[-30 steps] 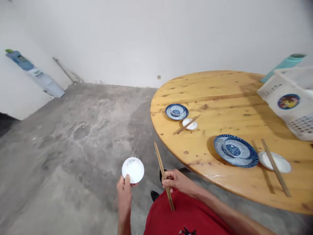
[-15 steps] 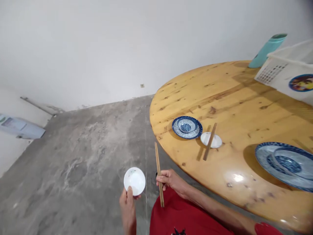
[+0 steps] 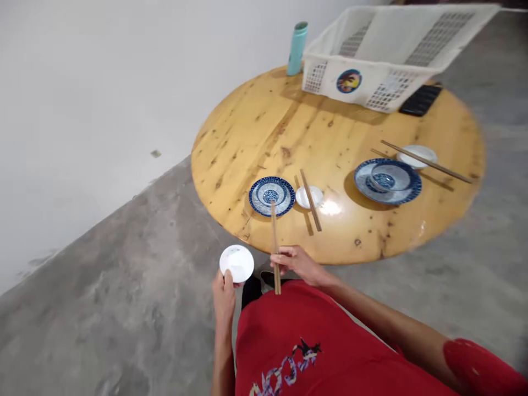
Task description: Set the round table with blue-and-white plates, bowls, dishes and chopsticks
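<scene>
My left hand (image 3: 225, 291) grips a small white dish (image 3: 239, 265) by its edge, thumb on the inside, over the grey floor. In my right hand (image 3: 295, 263) is a pair of wooden chopsticks (image 3: 277, 280), pinched near the middle and pointing away from me. Their far tips overlap the view of a blue-and-white plate (image 3: 256, 206) near the table's edge; whether they touch it I cannot tell. Beside that plate, another pair of chopsticks (image 3: 310, 199) rests across a white saucer (image 3: 317, 195). Both hands are in front of my red shirt.
The round wooden table (image 3: 239, 132) bears a second blue-and-white plate (image 3: 363, 187) with a clear bowl (image 3: 391, 177). Behind it, chopsticks (image 3: 445, 169) lie on a white saucer (image 3: 424, 151). A white plastic basket (image 3: 371, 82), a turquoise bottle (image 3: 297, 49) and a black object (image 3: 421, 100) stand farther back.
My view has swung right, bringing the whole table, basket and second setting into sight. Both hands keep hold of the dish and chopsticks, now closer to the table's near edge.
</scene>
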Available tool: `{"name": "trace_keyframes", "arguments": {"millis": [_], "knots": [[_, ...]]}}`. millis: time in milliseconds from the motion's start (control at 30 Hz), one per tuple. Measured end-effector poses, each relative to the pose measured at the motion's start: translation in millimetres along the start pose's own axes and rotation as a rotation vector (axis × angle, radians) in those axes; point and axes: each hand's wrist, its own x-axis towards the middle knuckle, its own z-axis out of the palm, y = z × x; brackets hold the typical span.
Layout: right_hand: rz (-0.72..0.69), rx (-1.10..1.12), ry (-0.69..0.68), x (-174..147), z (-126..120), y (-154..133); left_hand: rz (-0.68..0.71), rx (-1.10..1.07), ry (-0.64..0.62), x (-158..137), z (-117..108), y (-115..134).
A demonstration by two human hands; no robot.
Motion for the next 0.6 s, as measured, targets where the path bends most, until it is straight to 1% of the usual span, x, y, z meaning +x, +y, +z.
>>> {"name": "trace_keyframes", "arguments": {"millis": [67,100,167,200,233,300,367,433,500,600], "knots": [[-0.004,0.04,0.16,-11.4,-9.0,8.8,0.055,-0.001,-0.131,25.3,10.2,12.7],[0.002,0.065,0.229,-15.7,-8.6,13.9,0.075,-0.002,-0.18,34.9,14.3,17.2],[0.009,0.111,0.339,-19.7,1.5,21.9,0.102,0.002,-0.262,49.5,19.3,22.2],[0.008,0.126,0.373,-19.6,9.8,23.8,0.111,0.004,-0.299,55.0,20.1,22.7],[0.002,0.131,0.392,-18.3,18.8,24.2,0.118,0.003,-0.332,59.9,20.0,22.3],[-0.017,0.112,0.389,-13.9,35.3,21.2,0.123,-0.003,-0.384,68.3,18.3,19.2],[-0.022,0.068,0.375,-9.6,45.0,16.4,0.111,-0.005,-0.417,75.8,16.6,15.2],[-0.011,0.026,0.386,-7.1,46.7,13.8,0.091,-0.009,-0.441,82.6,16.3,12.4],[0.001,-0.004,0.416,-6.5,43.4,14.7,0.079,-0.021,-0.465,88.3,17.5,12.5],[0.015,-0.047,0.414,-6.1,36.0,17.8,0.075,-0.044,-0.473,94.6,21.9,18.6]]}}
